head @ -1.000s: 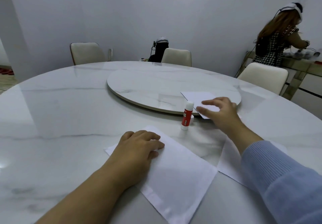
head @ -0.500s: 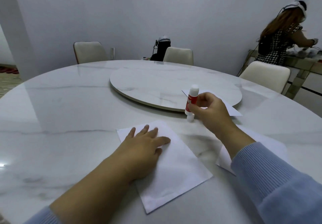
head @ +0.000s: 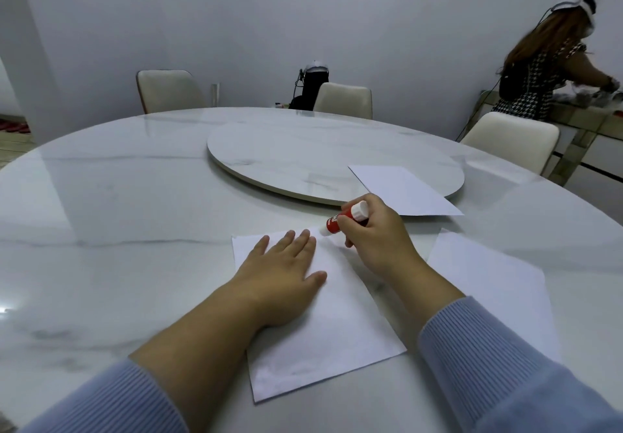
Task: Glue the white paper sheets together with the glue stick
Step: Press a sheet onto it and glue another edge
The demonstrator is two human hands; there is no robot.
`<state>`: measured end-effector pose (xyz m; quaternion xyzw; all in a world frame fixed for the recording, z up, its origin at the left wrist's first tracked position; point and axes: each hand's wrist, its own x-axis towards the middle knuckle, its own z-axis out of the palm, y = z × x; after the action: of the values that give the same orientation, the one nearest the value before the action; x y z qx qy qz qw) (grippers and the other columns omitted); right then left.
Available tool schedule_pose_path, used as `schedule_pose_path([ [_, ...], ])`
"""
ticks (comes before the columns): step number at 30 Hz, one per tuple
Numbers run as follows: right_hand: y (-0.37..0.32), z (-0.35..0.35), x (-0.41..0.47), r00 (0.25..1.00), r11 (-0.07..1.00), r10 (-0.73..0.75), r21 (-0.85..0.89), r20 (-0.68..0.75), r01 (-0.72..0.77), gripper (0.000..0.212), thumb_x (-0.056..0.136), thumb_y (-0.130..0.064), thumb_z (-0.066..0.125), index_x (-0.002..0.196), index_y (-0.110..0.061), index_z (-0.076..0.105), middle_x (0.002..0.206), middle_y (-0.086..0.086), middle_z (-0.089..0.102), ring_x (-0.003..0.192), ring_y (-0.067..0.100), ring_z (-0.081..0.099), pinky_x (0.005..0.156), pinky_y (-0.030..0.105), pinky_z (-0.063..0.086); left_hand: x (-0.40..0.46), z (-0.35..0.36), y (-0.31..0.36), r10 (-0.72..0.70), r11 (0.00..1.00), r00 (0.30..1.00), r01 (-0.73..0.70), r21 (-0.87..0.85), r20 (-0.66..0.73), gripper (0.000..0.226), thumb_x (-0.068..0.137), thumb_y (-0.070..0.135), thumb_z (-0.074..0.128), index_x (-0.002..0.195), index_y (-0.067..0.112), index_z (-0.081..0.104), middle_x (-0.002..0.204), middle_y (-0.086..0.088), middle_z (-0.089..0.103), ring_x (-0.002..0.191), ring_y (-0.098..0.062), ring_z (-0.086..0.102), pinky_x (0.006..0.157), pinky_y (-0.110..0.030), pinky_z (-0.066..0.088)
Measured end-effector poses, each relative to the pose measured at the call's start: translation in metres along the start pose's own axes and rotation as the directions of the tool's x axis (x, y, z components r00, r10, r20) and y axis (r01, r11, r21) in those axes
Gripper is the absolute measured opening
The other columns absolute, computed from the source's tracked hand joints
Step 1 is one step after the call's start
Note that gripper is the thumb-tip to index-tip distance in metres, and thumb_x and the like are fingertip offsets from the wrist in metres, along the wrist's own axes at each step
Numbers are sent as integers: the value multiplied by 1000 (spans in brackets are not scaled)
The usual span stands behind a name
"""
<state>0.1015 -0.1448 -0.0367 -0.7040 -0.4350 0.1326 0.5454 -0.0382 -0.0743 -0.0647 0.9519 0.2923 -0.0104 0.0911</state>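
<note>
A white paper sheet (head: 340, 328) lies in front of me on the marble table. My left hand (head: 283, 272) presses flat on its upper part with the fingers spread. My right hand (head: 374, 233) grips a red and white glue stick (head: 345, 218), tilted so that its lower white end touches the sheet's far edge. A second sheet (head: 485, 277) lies to the right, partly under my right forearm. A third sheet (head: 403, 190) rests on the rim of the turntable.
A round marble turntable (head: 303, 159) sits in the middle of the round table (head: 118, 213). Cream chairs (head: 344, 100) stand around the far side. A person (head: 546, 75) works at a counter at the back right.
My right hand has lifted the glue stick off the table, tipped it over and brought it down and left to the near sheet's far edge. The left hand stays flat on that sheet.
</note>
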Motion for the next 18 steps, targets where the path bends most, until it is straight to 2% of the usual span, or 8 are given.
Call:
schedule_pose_path([
  [2,1,3,0,999,999,-14,-35,29,15,12,82,-11,59,93,-6,56,87,10,69,63,12,55,49,11,43,1,0,0,-1,1000,1000,1,1,4,60,98,42,15,150,22,-5,159,8,-12,145,-7,-11,119,-38,-6],
  [4,-1,2,1,997,992,-37,-116,71,45,13,81,-14,60,92,-7,56,86,9,67,64,15,54,57,21,45,2,0,-1,1,1000,1000,-1,-5,3,59,98,40,15,150,22,-5,159,8,-11,146,-7,-10,119,-37,-6],
  [8,-13,-12,-4,991,963,-42,-261,123,73,12,77,-15,62,86,-8,59,67,-4,56,60,12,50,56,24,38,2,0,-2,5,1000,1000,-5,-5,9,58,98,39,15,150,23,-4,159,8,-10,146,-7,-9,119,-37,-6],
  [11,-24,-30,-18,977,945,-4,-319,213,74,9,74,-16,62,78,-8,60,67,4,61,73,8,62,62,25,38,2,1,-3,3,1000,1000,-3,-3,3,58,98,40,15,151,23,-3,160,8,-9,146,-7,-8,119,-36,-5],
  [12,-27,-36,-24,964,940,15,-333,266,77,10,72,-16,62,76,-7,59,61,-1,61,74,1,63,61,25,38,2,1,-3,2,1000,1000,-2,-3,0,59,98,40,15,151,23,-3,160,8,-9,146,-6,-8,119,-36,-5],
  [14,-30,-44,-32,926,934,51,-345,374,88,14,66,-19,61,70,-6,57,46,-9,51,41,6,48,52,23,33,2,2,-2,2,1000,1000,-2,-9,-8,61,97,46,15,150,23,-4,159,9,-9,145,-5,-8,119,-35,-5],
  [15,-29,-47,-35,902,936,66,-341,427,93,17,62,-21,60,68,-6,56,45,-6,46,41,7,34,52,25,31,1,2,-2,-1,1000,1000,1,-14,-12,64,96,50,16,150,23,-4,159,9,-9,145,-5,-8,119,-34,-5],
  [18,-27,-52,-40,818,959,109,-275,565,62,16,54,-20,57,58,-6,52,58,13,42,54,22,34,52,30,28,-1,1,0,-19,999,1000,18,-40,-21,76,91,61,21,151,21,-4,160,7,-7,146,-5,-7,119,-33,-4],
])
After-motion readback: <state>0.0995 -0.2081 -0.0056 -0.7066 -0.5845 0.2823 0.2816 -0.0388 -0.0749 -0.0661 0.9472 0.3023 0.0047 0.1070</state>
